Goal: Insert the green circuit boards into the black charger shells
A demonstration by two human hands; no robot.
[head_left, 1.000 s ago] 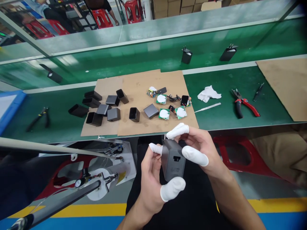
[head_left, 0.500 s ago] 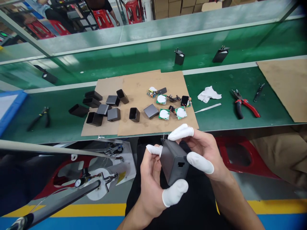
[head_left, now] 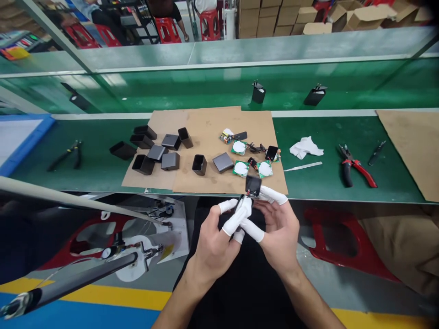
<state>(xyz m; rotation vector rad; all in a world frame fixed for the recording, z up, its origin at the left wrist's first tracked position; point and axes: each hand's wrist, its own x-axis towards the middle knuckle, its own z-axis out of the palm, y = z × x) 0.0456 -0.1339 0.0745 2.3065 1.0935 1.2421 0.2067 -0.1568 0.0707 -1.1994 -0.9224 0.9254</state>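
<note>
Black part gripped between both hands, up against bench near edge as seen from here! Left hand closed round near end from left, white-capped fingers hiding most; right hand pinching in from right. Long axis looks near-to-far, leaning right; far end closer to right fingertips. Circuit boards beyond, on cardboard.

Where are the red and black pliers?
In the head view, the pliers lie on the green bench at right, between crumpled white material and a small dark tool.
</note>
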